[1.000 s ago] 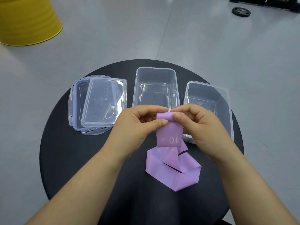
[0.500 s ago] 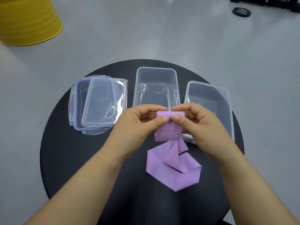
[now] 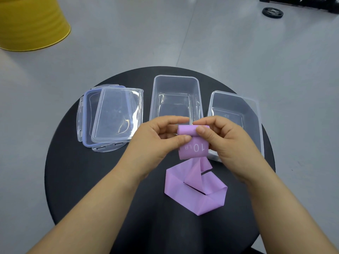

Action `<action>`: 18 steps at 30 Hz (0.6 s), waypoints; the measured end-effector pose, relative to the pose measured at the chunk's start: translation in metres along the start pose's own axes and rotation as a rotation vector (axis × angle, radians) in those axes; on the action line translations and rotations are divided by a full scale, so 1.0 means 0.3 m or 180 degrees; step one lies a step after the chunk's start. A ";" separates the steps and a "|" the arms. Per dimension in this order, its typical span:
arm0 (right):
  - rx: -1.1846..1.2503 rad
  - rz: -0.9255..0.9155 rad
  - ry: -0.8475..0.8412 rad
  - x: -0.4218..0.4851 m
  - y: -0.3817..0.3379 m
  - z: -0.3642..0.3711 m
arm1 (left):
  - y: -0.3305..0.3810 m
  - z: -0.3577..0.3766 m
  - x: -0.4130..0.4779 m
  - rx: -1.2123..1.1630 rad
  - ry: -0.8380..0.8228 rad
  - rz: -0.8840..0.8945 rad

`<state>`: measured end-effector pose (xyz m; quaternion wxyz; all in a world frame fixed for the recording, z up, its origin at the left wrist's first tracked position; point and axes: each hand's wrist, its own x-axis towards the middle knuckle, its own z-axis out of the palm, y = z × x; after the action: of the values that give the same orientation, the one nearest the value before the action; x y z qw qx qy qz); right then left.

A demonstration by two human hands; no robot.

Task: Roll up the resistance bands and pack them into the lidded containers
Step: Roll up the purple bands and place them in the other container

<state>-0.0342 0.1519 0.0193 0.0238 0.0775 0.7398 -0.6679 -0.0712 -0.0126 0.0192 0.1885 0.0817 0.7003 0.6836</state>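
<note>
Purple resistance band [image 3: 192,151], rolled at its top end, pinched by left grip [image 3: 156,143] and right grip [image 3: 227,143] above the middle of the black bench [image 3: 91,180], loose tail folded toward the near edge. Behind, centre container [image 3: 176,77] and right container [image 3: 236,97], both open; stacked lids [image 3: 113,116] toward the left edge.

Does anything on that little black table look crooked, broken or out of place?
Only small things. The two clear plastic lids are stacked crookedly, the top one skewed across the blue-rimmed one. The loose tail of the purple resistance band lies twisted on the round black table. Nothing looks spilled or damaged.
</note>
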 end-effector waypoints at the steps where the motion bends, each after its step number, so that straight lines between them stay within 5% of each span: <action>1: 0.0048 -0.0031 0.0003 0.000 -0.001 -0.001 | 0.001 0.001 0.000 -0.0014 -0.0008 -0.0036; 18: 0.0302 0.0215 -0.0043 -0.005 -0.014 -0.002 | -0.005 0.001 0.000 -0.0053 0.0232 0.0114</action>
<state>-0.0334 0.1520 0.0236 0.0477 0.0990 0.7041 -0.7015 -0.0710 -0.0124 0.0178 0.1513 0.0677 0.6995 0.6952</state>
